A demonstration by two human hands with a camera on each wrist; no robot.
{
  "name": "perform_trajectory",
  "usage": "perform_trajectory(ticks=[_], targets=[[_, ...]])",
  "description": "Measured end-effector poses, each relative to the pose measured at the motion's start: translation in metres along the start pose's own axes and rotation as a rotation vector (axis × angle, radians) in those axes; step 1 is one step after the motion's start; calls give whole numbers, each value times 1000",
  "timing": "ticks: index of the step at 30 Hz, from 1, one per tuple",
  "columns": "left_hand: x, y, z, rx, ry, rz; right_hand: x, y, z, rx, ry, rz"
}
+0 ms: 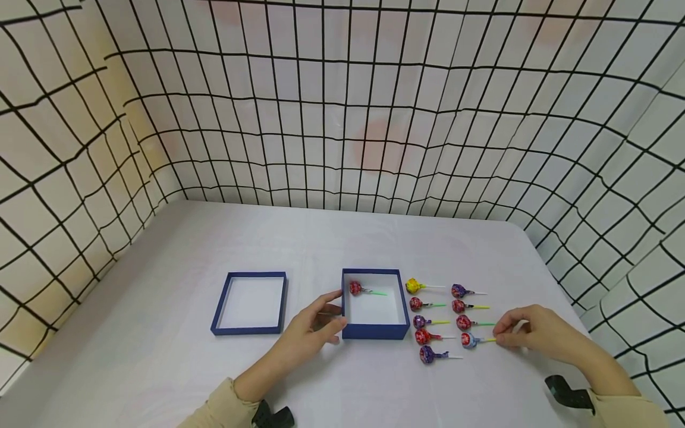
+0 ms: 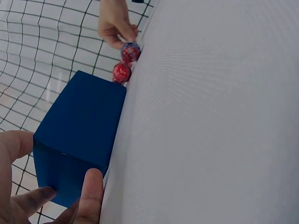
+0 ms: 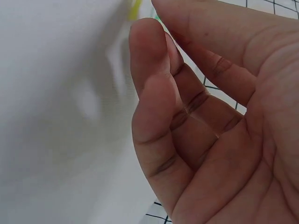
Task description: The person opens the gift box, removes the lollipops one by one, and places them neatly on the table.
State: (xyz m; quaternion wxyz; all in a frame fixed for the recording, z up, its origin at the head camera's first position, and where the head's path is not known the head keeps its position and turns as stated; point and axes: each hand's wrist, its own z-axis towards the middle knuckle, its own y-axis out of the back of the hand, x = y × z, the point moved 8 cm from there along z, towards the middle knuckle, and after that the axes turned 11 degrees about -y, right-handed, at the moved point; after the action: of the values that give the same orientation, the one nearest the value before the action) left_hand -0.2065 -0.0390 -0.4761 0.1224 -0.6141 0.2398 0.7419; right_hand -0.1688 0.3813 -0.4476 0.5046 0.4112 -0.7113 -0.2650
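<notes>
My left hand (image 1: 316, 324) rests against the left side of an open blue box (image 1: 377, 331), its fingers spread along the wall and corner. Inside the white interior lies one red lollipop (image 1: 355, 288) with a green stick. To the right, my right hand (image 1: 535, 333) has thumb and finger right at the end of the yellow stick of a light-blue and red lollipop (image 1: 468, 340). In the right wrist view the yellow stick (image 3: 135, 8) shows beside the fingertips; I cannot tell if they pinch it.
Two columns of wrapped lollipops lie right of the box, among them a yellow one (image 1: 412, 286) and a purple one (image 1: 427, 355). A shallow blue-edged lid (image 1: 248, 330), white inside, lies left of my left hand. Black netting (image 1: 348, 107) surrounds the white table (image 1: 160, 333).
</notes>
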Motion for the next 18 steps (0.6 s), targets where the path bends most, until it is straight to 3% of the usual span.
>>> perform_trajectory(ticks=[8, 18], targets=[[-1, 0, 0, 2, -2, 1, 21, 10, 0, -15, 59, -7], [-2, 0, 0, -3, -10, -26, 71, 21, 12, -47, 106, -32]])
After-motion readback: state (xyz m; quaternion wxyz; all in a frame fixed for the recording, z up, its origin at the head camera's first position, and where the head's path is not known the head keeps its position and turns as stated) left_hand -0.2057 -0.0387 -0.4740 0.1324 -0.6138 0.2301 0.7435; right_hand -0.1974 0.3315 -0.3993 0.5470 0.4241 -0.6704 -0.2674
